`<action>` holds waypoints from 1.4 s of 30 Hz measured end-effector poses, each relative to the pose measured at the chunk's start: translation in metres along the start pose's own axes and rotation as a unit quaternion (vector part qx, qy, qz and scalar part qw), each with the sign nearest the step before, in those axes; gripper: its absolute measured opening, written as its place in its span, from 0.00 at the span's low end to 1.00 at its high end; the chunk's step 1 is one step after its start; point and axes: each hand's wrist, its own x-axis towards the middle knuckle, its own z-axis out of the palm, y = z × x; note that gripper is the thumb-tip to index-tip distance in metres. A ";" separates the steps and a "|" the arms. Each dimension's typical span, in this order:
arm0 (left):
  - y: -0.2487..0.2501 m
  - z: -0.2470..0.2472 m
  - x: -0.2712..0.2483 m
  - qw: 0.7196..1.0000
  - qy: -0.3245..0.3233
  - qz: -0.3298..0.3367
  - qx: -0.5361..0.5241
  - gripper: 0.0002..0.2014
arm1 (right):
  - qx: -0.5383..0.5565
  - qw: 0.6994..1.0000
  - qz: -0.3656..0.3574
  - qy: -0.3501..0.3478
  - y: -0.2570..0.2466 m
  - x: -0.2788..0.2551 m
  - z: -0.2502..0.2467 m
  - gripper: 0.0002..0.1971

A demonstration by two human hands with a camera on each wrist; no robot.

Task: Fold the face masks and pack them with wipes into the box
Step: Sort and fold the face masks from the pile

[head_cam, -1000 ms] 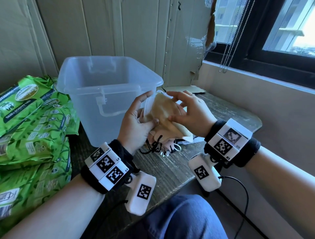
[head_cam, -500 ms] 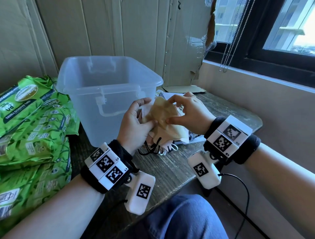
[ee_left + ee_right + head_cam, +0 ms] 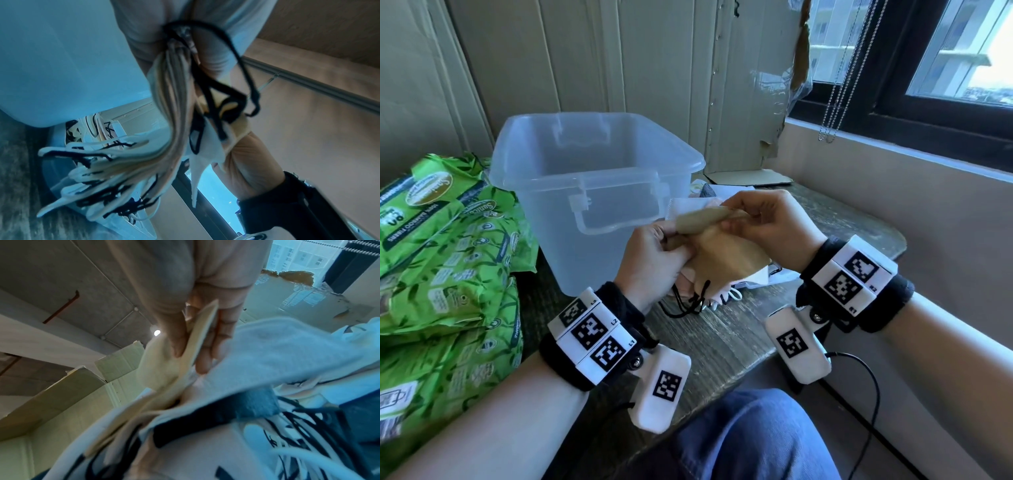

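Held just in front of the clear plastic storage box (image 3: 592, 178), above the weathered wooden tabletop (image 3: 722, 342): a tan fabric face mask (image 3: 722, 253), its top edge turned over into a soft roll. Left hand (image 3: 654, 260) curled round the mask's left end — apparently as an anchor, so the fabric keeps taut while the fold is made. Right hand (image 3: 767, 226) pinching the rolled edge, thumb on one side and fingers (image 3: 213, 340) on the other, pressed together to crease it. Black ear loops (image 3: 216, 91) dangling below the left hand, probably left free until the fold is set. More masks, white and pale pink, heaped on the tabletop (image 3: 726, 291) right of the box and under the hands — close by for the next pick. Box open-topped, with nothing visible inside through its walls. Green wipe packets (image 3: 445, 240) stacked to the left of the box, untouched, likely waiting for packing.
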 end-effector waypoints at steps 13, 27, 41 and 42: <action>-0.001 0.007 0.000 0.999 0.007 -0.048 -0.008 0.17 | 0.036 0.995 0.090 0.034 -0.008 -0.020 -0.041 0.20; -0.007 0.005 -0.003 0.999 -0.046 -0.003 -0.022 0.19 | -0.148 0.986 0.030 0.077 0.003 -0.024 -0.058 0.11; -0.001 0.007 -0.008 0.986 -0.076 -0.020 -0.148 0.06 | -0.048 0.995 0.083 0.000 0.009 -0.015 -0.021 0.11; -0.001 0.007 -0.008 0.989 -0.062 -0.013 -0.137 0.04 | -0.052 0.995 0.082 0.008 0.010 -0.015 -0.021 0.11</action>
